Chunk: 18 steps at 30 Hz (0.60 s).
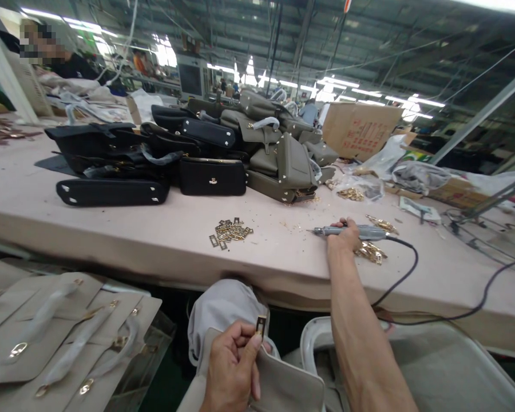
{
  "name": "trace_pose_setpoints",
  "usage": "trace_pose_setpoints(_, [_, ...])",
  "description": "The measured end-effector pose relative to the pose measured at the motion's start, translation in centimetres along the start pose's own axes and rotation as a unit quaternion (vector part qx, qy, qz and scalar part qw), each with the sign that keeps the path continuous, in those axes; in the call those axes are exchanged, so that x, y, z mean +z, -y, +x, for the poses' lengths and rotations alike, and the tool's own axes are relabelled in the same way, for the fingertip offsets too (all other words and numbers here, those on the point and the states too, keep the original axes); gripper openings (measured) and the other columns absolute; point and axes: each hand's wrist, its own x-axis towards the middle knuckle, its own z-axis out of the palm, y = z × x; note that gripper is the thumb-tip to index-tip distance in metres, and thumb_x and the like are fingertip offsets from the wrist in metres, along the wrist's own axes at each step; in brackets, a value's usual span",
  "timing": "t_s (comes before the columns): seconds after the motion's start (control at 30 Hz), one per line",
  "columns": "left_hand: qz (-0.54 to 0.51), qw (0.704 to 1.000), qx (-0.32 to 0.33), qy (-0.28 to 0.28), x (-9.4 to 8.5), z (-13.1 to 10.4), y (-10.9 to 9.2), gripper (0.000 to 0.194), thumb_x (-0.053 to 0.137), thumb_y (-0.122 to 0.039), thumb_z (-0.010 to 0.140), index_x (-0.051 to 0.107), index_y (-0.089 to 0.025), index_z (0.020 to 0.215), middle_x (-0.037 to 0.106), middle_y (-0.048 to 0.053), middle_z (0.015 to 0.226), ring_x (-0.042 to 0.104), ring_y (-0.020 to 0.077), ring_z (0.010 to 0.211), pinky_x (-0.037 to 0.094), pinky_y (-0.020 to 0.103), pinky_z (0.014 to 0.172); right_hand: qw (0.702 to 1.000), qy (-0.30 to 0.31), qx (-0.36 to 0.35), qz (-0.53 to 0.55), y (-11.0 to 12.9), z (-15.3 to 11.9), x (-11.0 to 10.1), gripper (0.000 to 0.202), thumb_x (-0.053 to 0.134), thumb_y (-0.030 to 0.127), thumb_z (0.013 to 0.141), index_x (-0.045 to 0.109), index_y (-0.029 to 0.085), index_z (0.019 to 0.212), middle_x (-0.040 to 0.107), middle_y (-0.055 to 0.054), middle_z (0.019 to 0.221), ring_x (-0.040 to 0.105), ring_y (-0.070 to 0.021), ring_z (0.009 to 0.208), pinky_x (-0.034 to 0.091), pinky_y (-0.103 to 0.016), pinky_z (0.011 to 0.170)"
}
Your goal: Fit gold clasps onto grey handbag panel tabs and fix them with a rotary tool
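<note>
A small rectangular brass plate is sitting pinched between the left hand's thumb and fingers, low over a smooth grey bag. The right hand is closing around a slim metal driver, corded, lying on the pale table near loose plates.

A long pale pink desk runs through a big factory hall. Fluorescent tube lights hang under a dark steel-truss roof. A cardboard box stands at the desk's far side.
</note>
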Motion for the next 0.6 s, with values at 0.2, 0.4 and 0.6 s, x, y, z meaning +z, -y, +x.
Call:
trace_pose_setpoints(0.2, [-0.009, 1.0, 0.003, -0.025, 0.34, -0.12, 0.06, 0.045, 0.071, -0.057, 0.09, 0.063, -0.013, 0.084, 0.071, 0.006, 0.064, 0.047, 0.006, 0.025, 0.018, 0.013, 0.031, 0.995, -0.082, -0.019, 0.046, -0.58, 0.12, 0.38, 0.028, 0.065, 0.018, 0.082, 0.038, 0.023, 0.082, 0.057, 0.008, 0.07, 0.045, -0.0035, 0.044, 0.044, -0.015, 0.04])
trace_pose_setpoints(0.4, [-0.006, 1.0, 0.01, -0.014, 0.38, -0.23, 0.2, 0.044, 0.07, -0.056, 0.091, 0.063, -0.013, 0.084, 0.058, -0.001, 0.046, 0.046, 0.0072, 0.025, 0.017, 0.012, 0.032, 0.992, -0.105, -0.02, 0.069, -0.56, -0.18, 0.55, 0.024, 0.062, 0.012, 0.082, 0.04, 0.022, 0.083, 0.059, 0.007, 0.071, 0.047, -0.0043, 0.045, 0.043, -0.014, 0.039])
trace_pose_setpoints(0.6, [0.01, 1.0, 0.009, 0.003, -0.22, 0.0, 0.6, 0.045, 0.067, -0.057, 0.093, 0.064, -0.013, 0.086, 0.072, 0.008, 0.068, 0.05, 0.0062, 0.027, 0.019, 0.012, 0.032, 0.991, -0.111, -0.018, 0.079, -0.69, 0.11, 0.6, 0.024, 0.063, 0.012, 0.082, 0.041, 0.022, 0.086, 0.06, 0.007, 0.072, 0.048, -0.0049, 0.045, 0.044, -0.014, 0.039])
